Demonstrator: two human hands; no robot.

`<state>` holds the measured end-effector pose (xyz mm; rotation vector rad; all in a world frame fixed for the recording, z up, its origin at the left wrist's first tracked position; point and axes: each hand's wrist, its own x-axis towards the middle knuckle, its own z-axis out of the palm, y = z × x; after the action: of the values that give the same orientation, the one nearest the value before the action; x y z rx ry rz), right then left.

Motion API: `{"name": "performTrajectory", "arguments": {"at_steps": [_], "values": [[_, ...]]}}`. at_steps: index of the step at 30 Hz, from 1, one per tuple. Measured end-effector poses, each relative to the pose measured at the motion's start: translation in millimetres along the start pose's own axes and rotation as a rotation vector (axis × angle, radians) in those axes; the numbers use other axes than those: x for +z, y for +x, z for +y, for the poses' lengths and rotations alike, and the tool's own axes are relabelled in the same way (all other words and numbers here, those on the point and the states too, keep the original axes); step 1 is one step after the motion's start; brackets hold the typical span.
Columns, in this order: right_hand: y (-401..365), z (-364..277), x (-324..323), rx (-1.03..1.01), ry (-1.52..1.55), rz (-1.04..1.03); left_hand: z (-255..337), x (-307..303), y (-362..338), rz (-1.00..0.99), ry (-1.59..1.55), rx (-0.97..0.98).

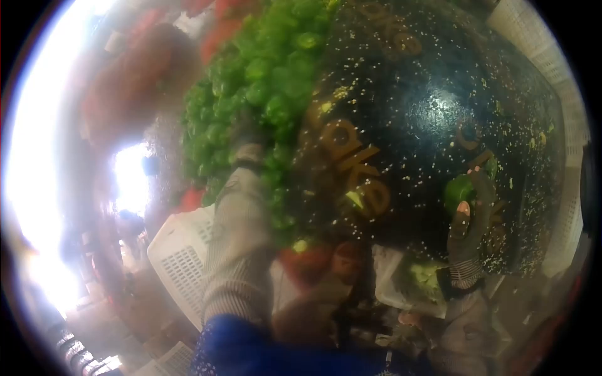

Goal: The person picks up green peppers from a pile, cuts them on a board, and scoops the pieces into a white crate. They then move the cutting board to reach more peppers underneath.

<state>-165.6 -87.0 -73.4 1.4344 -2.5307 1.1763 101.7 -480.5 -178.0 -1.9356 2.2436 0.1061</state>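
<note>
A large heap of green bell peppers point(251, 81) lies along the far left side of a dark tabletop point(401, 150). My left hand point(248, 133), dark-gloved with a ribbed sleeve, reaches into the edge of this heap. Its fingers are blurred and sunk among the peppers, so its grip cannot be made out. Over the right part of the tabletop, my right hand point(469, 229) wears a dark glove with bare fingertips. A single green pepper point(459, 192) is held between its thumb and fingers.
Pale seeds and green scraps point(355, 199) are scattered over the dark surface. A white perforated crate point(182, 250) stands at the lower left. Below the near edge is a white container point(390, 276) with pale green pieces point(426, 279). Another pale crate point(567, 125) borders the right side.
</note>
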Motion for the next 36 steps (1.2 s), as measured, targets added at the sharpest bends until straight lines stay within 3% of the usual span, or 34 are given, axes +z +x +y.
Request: {"name": "performTrajectory", "arguments": {"at_steps": [7,9,11,12,15,17,18,20,22,23,24,26,29,31,33,34,36], "values": [[2.4,3.9,2.8,-0.087,0.05,0.067,-41.2,-18.6,-60.4,0.12,-0.3,-0.09],[-0.4,0.4,4.2,-0.034,0.04,0.043,-23.0,-63.3,-109.6,0.381,-0.812,0.119],[-1.9,-4.0,1.2,0.015,0.034,0.019,8.1,-82.6,-148.6,0.38,-1.084,0.534],[-0.2,-5.4,-1.0,0.0,-0.131,-0.018,24.9,-82.4,-169.4,0.381,-1.08,0.514],[15.9,-34.0,-8.8,-0.138,-0.42,0.023,116.5,-63.8,-231.2,-0.088,-0.953,0.551],[21.2,-52.8,-6.3,-0.248,-0.48,-0.098,206.5,51.6,-249.9,-0.24,-1.609,0.569],[21.2,-53.0,-2.7,-0.291,-0.645,-0.111,199.8,30.5,-254.5,-0.244,-1.615,0.563],[24.0,-44.3,-2.3,-0.309,-0.693,-0.112,149.9,-45.0,-261.5,-0.214,-1.009,0.894],[23.7,-40.7,-1.5,-0.367,-0.795,-0.108,87.0,-38.2,-230.3,0.103,-1.162,0.846],[24.5,-40.5,-1.1,-0.362,-0.801,-0.119,60.7,-78.7,-227.0,0.505,-0.306,0.775],[24.6,-40.8,-0.6,-0.368,-0.78,-0.096,27.0,-69.5,-212.4,0.488,-0.313,0.772],[24.5,-39.1,3.8,-0.385,-0.77,-0.059,-34.9,-7.5,-169.6,0.173,-1.574,-0.008],[24.9,-40.4,6.1,-0.386,-0.754,-0.069,-100.5,193.7,-95.3,0.391,-0.85,0.339],[24.0,-44.1,5.3,-0.389,-0.75,-0.083,-55.1,139.8,-162.2,0.521,0.144,0.753],[25.3,-45.7,5.4,-0.41,-0.785,-0.074,-33.6,141.4,-216.3,-0.053,0.089,0.646],[25.1,-42.7,7.0,-0.405,-0.792,-0.078,-24.4,144.5,-230.7,-0.208,0.055,0.563],[24.4,-34.5,10.1,-0.39,-0.693,-0.035,-14.9,145.5,-239.6,-0.302,0.047,0.501]]}}
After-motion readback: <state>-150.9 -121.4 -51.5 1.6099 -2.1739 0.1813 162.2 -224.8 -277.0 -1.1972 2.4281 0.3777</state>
